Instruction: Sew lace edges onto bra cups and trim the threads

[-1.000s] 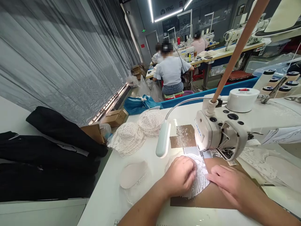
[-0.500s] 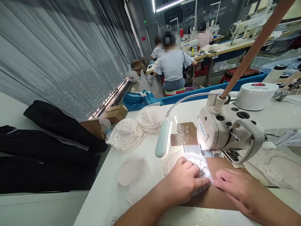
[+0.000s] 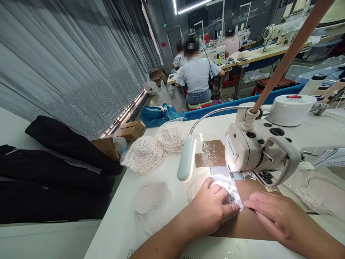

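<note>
Pressing hand: left hand point(image 3: 207, 208), fingers bent and slightly spread, thumb reaching over the near right corner of a white floral lace piece point(image 3: 226, 182); whether anything is pinched underneath cannot be told.
Steadying hand: right hand point(image 3: 275, 216), fingers drawn close together, tips at that same corner; touching it or just beside it, and any grip, cannot be told.
Lace: partly under the left hand, its straight right edge lying on a smooth brown sheet point(image 3: 246, 230), in front of the cream sewing machine head point(image 3: 242, 147).
Just changed: the left thumb has stretched out to the corner, and the lace looks flatter than a second ago; its edge now seems better controlled.
Light: slim pale-green lamp point(image 3: 185, 160) on a bendable metal neck, left of the machine head.
Table: glossy white tabletop point(image 3: 118, 223), bearing stacked cream lace cups point(image 3: 145, 154) and a beige oval pad point(image 3: 151, 198).
Beyond: co-worker in a pale-blue top point(image 3: 195, 73), seated.
</note>
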Available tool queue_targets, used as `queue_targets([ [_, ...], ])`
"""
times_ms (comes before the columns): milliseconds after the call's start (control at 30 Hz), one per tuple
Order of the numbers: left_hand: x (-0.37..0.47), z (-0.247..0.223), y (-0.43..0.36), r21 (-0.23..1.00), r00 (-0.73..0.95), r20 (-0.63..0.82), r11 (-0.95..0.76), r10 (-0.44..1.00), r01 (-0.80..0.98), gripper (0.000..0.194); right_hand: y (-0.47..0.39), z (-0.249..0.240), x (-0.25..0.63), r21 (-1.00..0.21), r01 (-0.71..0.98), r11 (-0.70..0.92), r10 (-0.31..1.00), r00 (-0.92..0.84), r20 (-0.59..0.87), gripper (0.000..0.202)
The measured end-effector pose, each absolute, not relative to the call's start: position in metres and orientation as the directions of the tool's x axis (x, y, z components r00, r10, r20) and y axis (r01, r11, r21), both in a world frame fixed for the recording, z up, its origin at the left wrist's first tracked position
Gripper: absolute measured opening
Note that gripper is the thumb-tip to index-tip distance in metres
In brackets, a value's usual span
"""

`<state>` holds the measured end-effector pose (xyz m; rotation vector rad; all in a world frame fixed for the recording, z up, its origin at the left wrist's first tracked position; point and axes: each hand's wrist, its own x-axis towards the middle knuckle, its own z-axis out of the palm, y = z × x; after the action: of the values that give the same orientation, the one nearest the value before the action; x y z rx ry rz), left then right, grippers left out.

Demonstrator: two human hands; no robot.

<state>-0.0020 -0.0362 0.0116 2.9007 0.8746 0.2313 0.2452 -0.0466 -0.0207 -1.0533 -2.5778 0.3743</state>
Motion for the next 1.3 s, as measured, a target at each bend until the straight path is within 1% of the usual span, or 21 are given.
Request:
queue_targets([
  [67, -0.001, 0.013, -0.036, 0.15, 0.823, 0.116, -0.829, 0.556, 0.539, 0.031, -0.047, -0.018, 0.244, -0.39, 0.624, 0.677, 0.726, -0.655, 0.211, 0.032],
  [100, -0.001, 0.013, -0.036, 0.153, 0.826, 0.119, -0.832, 0.551, 0.533, 0.03, -0.047, -0.018, 0.244, -0.387, 0.616, 0.686, 0.717, -0.664, 0.212, 0.033],
  [233, -0.001, 0.015, -0.036, 0.172, 0.849, 0.121, -0.853, 0.515, 0.493, 0.03, -0.047, -0.023, 0.241, -0.291, 0.592, 0.751, 0.655, -0.722, 0.221, 0.035],
  [300, 0.0, 0.016, -0.036, 0.181, 0.85, 0.099, -0.849, 0.518, 0.497, 0.032, -0.047, -0.028, 0.241, -0.266, 0.595, 0.758, 0.649, -0.726, 0.228, 0.034],
  [467, 0.001, 0.016, -0.037, 0.179, 0.83, 0.053, -0.823, 0.555, 0.539, 0.043, -0.048, -0.036, 0.24, -0.26, 0.614, 0.746, 0.665, -0.712, 0.227, 0.031],
  [633, 0.003, 0.01, -0.038, 0.163, 0.802, 0.064, -0.799, 0.594, 0.579, 0.049, -0.05, -0.037, 0.237, -0.303, 0.621, 0.723, 0.691, -0.66, 0.295, 0.035],
  [733, 0.004, 0.006, -0.038, 0.166, 0.787, 0.067, -0.784, 0.614, 0.598, 0.052, -0.05, -0.037, 0.236, -0.288, 0.617, 0.732, 0.681, -0.653, 0.332, 0.034],
  [833, 0.006, 0.005, -0.037, 0.172, 0.781, 0.092, -0.782, 0.618, 0.599, 0.051, -0.051, -0.037, 0.235, -0.284, 0.605, 0.743, 0.668, -0.657, 0.348, 0.033],
  [967, 0.008, 0.005, -0.035, 0.163, 0.778, 0.142, -0.789, 0.612, 0.592, 0.048, -0.051, -0.038, 0.234, -0.304, 0.616, 0.726, 0.687, -0.633, 0.357, 0.035],
  [1067, 0.008, 0.004, -0.032, 0.174, 0.771, 0.149, -0.784, 0.619, 0.596, 0.046, -0.049, -0.041, 0.231, -0.306, 0.629, 0.715, 0.698, -0.613, 0.371, 0.033],
  [1167, 0.008, 0.004, -0.026, 0.185, 0.768, 0.144, -0.779, 0.625, 0.599, 0.048, -0.047, -0.04, 0.229, -0.264, 0.655, 0.708, 0.695, -0.582, 0.422, 0.031],
  [1233, 0.007, 0.003, -0.02, 0.191, 0.763, 0.134, -0.772, 0.633, 0.607, 0.051, -0.044, -0.037, 0.227, -0.208, 0.682, 0.701, 0.683, -0.56, 0.468, 0.031],
  [1300, 0.005, 0.003, -0.014, 0.195, 0.764, 0.118, -0.769, 0.635, 0.609, 0.054, -0.041, -0.032, 0.226, -0.154, 0.697, 0.7, 0.669, -0.564, 0.484, 0.032],
])
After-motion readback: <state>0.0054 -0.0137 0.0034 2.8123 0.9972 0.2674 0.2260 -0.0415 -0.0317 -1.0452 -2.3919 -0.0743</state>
